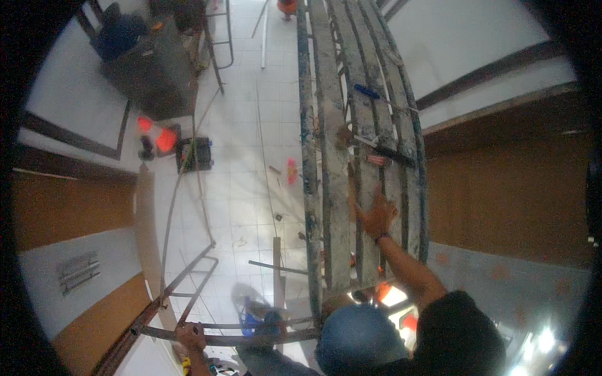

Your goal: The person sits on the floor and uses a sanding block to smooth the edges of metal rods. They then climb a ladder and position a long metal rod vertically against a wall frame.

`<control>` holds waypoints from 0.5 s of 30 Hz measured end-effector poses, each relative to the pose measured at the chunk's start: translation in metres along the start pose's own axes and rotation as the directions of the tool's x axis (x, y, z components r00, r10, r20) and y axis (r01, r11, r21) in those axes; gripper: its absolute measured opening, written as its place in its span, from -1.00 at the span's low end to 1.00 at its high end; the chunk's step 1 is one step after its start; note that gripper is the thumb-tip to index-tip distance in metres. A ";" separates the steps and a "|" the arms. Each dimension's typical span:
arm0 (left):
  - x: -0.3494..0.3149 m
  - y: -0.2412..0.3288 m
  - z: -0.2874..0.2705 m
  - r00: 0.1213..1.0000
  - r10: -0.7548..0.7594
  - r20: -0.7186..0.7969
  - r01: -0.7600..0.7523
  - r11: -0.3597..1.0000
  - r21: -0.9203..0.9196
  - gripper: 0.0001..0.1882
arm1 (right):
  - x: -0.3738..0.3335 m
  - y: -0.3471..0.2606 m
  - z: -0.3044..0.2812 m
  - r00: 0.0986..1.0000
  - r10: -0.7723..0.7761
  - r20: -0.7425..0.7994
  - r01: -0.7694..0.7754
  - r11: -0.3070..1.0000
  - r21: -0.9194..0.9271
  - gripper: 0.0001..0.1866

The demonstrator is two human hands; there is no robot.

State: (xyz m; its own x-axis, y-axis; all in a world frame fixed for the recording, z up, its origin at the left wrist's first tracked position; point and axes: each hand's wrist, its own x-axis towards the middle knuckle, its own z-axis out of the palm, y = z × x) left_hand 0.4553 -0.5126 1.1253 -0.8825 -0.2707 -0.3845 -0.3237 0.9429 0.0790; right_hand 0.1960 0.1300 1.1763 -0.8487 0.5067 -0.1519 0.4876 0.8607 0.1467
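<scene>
My left hand (191,336) is closed around the curved metal tube (232,340) of a scaffold frame at the lower left. On the slatted, paint-spattered scaffold platform (337,219), my right hand (378,216) lies with its fingers spread, a dark band at the wrist. It holds nothing. Beyond the fingertips are a small red-striped item (376,160) and a tool with a black handle (395,155) and a metal shaft. Farther along the slats lies a screwdriver (365,91) with a blue handle. A rounded blue shape (360,338), perhaps my knee, covers the platform's near end.
Far below is a white tiled floor (241,188). On it are an orange-and-white cone (164,139), a black case (197,154) and a pink item (291,170). Another metal frame (219,42) stands farther off. Walls flank both sides; someone in orange (286,7) is at the far end.
</scene>
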 end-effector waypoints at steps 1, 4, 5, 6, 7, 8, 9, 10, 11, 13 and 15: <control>-0.005 -0.012 0.001 0.996 0.031 -0.085 -0.029 0.999 0.029 -0.81 | 0.005 -0.001 0.006 0.999 -0.007 -0.031 0.008 1.000 0.018 0.17; 0.008 0.037 -0.035 0.995 -0.073 -0.073 0.077 0.996 0.048 -0.73 | 0.008 0.020 0.033 0.994 0.099 -0.042 -0.091 0.984 0.150 0.16; -0.002 0.034 -0.021 0.957 -0.180 -0.227 0.132 0.969 -0.209 -0.64 | 0.006 0.022 0.032 0.995 0.082 -0.049 -0.072 0.982 0.174 0.14; -0.010 0.028 -0.001 0.912 -0.238 -0.333 0.190 0.967 -0.172 -0.64 | 0.004 0.026 0.031 0.996 0.068 -0.055 -0.056 0.979 0.198 0.12; -0.015 0.015 0.011 0.846 -0.286 -0.451 0.253 0.958 -0.131 -0.63 | 0.000 0.020 0.025 0.997 0.051 -0.057 -0.036 0.971 0.238 0.10; -0.017 -0.005 0.031 0.758 -0.318 -0.569 0.321 0.942 -0.099 -0.62 | 0.002 0.017 0.028 0.996 0.051 -0.077 -0.032 0.975 0.222 0.09; -0.028 -0.050 0.054 0.686 -0.116 -0.719 0.179 0.984 0.012 -0.59 | 0.006 0.004 0.033 0.996 0.023 -0.082 -0.005 0.977 0.212 0.07; -0.027 -0.062 0.046 0.661 -0.044 -0.749 0.123 0.991 0.050 -0.64 | -0.008 0.002 0.029 0.995 0.036 -0.097 -0.018 0.983 0.184 0.06; -0.008 -0.040 0.028 0.906 -0.191 -0.378 0.269 0.948 0.167 -0.64 | -0.013 0.007 0.019 0.995 0.069 -0.075 -0.053 0.977 0.205 0.05; 0.002 0.006 -0.023 0.849 -0.495 0.185 0.382 0.817 0.432 -0.62 | -0.008 0.008 -0.004 0.996 0.085 -0.005 -0.081 0.964 0.255 0.03; 0.016 0.003 -0.036 0.829 -0.537 0.159 0.422 0.786 0.452 -0.56 | -0.004 0.006 -0.005 0.997 0.071 0.024 -0.075 0.959 0.272 0.02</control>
State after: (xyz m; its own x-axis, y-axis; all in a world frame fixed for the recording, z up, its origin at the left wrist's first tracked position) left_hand 0.4275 -0.5211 1.1529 -0.5034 -0.6994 -0.5074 -0.4724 0.7145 -0.5161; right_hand 0.2016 0.1330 1.1831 -0.8068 0.5674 -0.1649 0.5870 0.8016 -0.1137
